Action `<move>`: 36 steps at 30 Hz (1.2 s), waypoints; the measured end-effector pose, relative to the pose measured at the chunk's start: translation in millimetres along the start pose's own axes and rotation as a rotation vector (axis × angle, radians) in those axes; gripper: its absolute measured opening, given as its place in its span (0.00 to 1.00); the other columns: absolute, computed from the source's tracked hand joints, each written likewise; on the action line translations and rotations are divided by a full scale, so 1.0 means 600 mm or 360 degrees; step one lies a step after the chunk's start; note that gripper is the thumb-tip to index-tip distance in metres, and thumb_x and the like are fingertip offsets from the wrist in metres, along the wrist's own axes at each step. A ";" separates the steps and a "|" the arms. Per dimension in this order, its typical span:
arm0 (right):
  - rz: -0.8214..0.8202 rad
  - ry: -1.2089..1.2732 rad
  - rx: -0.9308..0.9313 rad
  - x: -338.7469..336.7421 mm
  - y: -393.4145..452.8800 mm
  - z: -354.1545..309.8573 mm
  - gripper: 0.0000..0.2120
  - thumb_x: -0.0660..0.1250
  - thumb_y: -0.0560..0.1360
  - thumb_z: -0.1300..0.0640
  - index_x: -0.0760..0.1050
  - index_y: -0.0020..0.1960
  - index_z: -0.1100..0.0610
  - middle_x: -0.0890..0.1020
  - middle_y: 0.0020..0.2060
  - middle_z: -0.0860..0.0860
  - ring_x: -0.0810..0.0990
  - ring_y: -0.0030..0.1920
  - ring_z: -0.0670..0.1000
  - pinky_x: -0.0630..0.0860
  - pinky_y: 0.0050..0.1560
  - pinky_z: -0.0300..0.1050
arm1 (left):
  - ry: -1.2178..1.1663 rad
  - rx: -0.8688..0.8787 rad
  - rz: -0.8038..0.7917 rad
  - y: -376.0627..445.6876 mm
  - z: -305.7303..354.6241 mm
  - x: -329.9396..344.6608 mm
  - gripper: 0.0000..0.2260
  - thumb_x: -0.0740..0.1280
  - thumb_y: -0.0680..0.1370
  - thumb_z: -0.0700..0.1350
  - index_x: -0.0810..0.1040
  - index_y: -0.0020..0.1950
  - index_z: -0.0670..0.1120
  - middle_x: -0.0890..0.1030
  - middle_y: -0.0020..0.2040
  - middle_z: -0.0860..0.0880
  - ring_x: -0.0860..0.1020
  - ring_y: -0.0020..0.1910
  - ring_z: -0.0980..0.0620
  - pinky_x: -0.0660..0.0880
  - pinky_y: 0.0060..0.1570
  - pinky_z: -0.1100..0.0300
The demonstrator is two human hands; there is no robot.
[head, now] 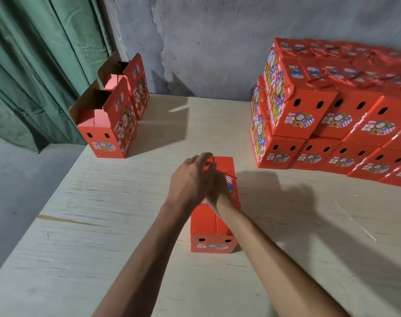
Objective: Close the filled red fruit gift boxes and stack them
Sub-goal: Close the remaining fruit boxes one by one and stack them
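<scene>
A pale wooden table (117,225) with a streaked grain fills the lower view, set against a rough grey plastered wall (206,42). A green curtain (35,65) hangs at the left, and a grey floor (16,191) shows below it.

The red box (214,227) being worked on stands near the middle of the table, just in front of the person. Both hands meet over its top — the left hand (190,181) lies above and partly covers the right hand (220,191). The left fingers reach to the far top edge of the box; whether either hand grips a flap or the cord, I cannot tell, since the hands overlap and hide the contact.

Two open boxes (108,124) stand at the table's far left edge, their brown inner flaps raised. At the right, a stack of closed boxes (332,124) sits two layers high against the wall, red cord handles lying on top.

Each box carries two oval holes and a printed round emblem with a blue-and-white check pattern. The lettering on the faces — possibly Chinese characters — is too small and blurred to read.
</scene>
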State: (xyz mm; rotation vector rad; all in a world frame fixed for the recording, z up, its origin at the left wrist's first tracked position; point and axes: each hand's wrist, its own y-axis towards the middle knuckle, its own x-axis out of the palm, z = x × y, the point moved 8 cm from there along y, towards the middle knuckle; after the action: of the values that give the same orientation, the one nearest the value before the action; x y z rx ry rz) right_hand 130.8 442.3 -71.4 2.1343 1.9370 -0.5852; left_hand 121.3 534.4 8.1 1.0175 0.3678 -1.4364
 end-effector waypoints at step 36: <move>0.0751 -0.0110 0.0105 -0.278 0.658 -0.073 0.12 0.63 0.81 0.52 0.76 0.57 0.59 0.81 0.45 0.52 0.83 0.45 0.56 0.80 0.44 0.48 | 0.0058 -0.0082 -0.0562 0.551 -0.108 0.446 0.51 0.77 0.73 0.59 0.46 0.84 0.50 0.48 0.84 0.48 0.44 0.82 0.39 0.65 0.74 0.39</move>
State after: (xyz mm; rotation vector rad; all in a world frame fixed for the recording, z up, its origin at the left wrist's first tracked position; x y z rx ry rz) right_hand 516.6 260.8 -7.7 2.4548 1.3211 -0.6204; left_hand 493.0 355.2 -113.8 0.9702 0.6317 -1.7150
